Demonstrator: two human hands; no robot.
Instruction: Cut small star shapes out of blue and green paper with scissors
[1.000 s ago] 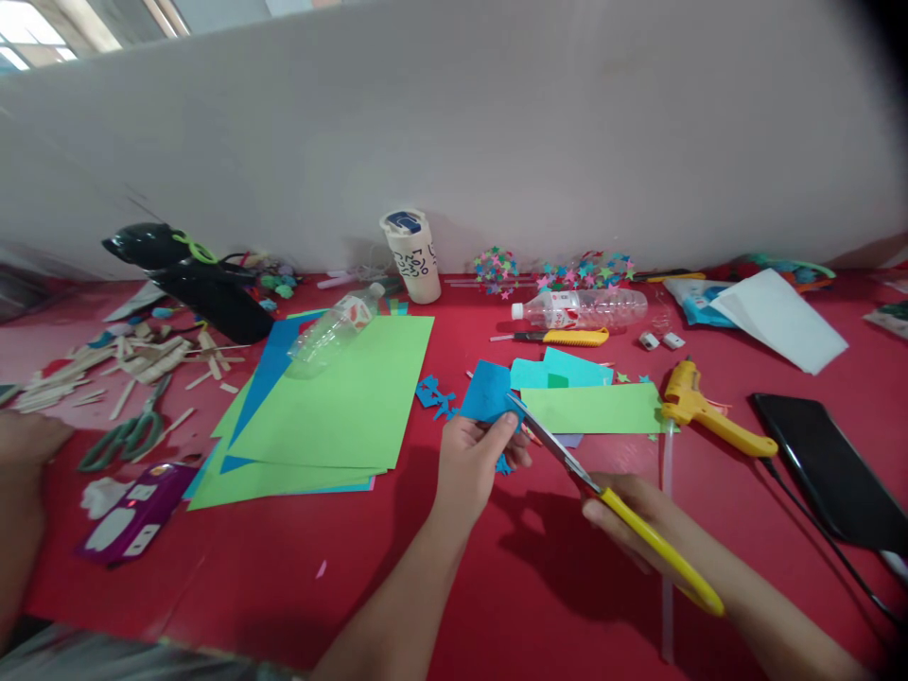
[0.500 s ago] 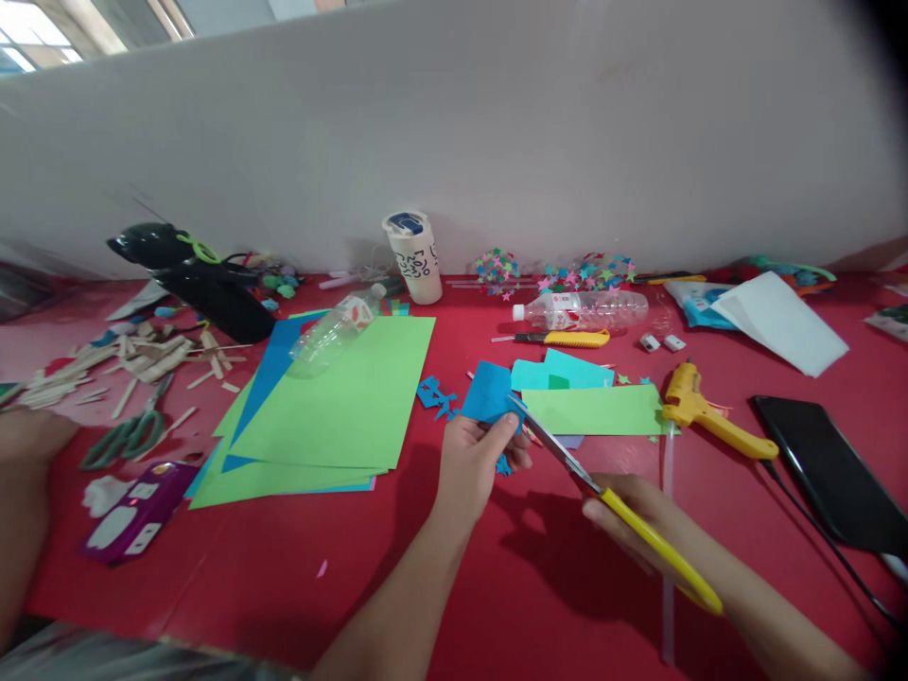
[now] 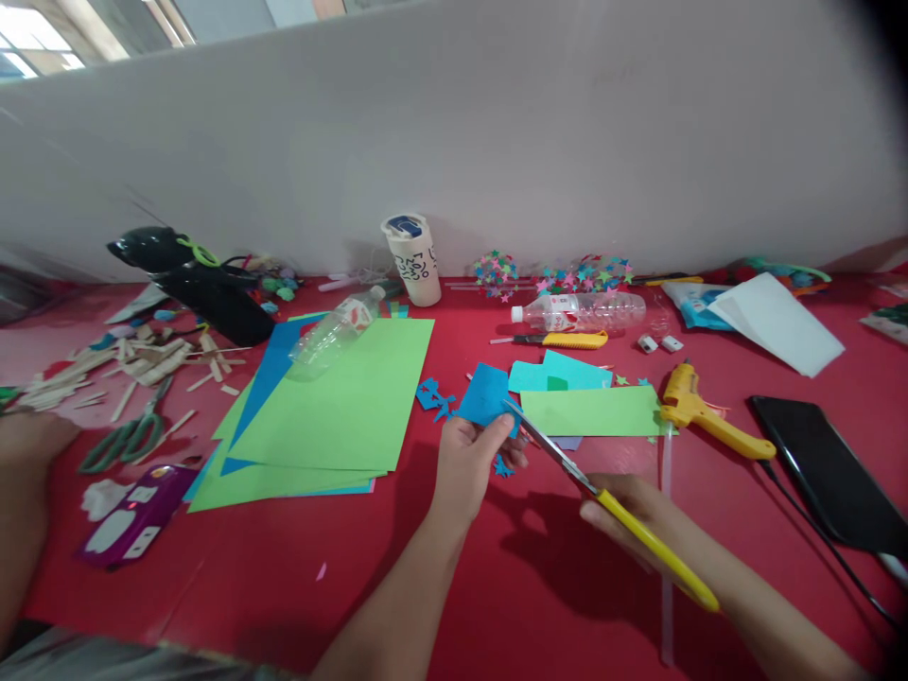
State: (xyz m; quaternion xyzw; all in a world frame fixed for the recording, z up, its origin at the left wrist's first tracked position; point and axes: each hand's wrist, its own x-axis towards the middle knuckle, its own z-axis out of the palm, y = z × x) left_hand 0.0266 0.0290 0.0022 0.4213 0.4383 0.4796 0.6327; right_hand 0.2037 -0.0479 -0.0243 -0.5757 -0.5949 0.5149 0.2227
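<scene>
Between thumb and fingers, my left hand pinches a small piece of blue paper. My right hand is closed round the yellow-handled scissors, and their blade tips meet the right edge of the paper, near my left thumb. Part of the handle hides behind my right fingers. Blue paper scraps lie left of the held piece, with a few more bits under my left hand. A light green paper strip and turquoise paper pieces lie just beyond the blades.
Green and blue sheets are stacked on the left under a plastic bottle. Behind stand a white cup and a yellow cutter. At right lie a glue gun and a phone. Another person's arm rests far left.
Hardly anything differs. The view has shifted slightly, and the scissors stay at the edge of the blue paper, which my left hand keeps pinching.
</scene>
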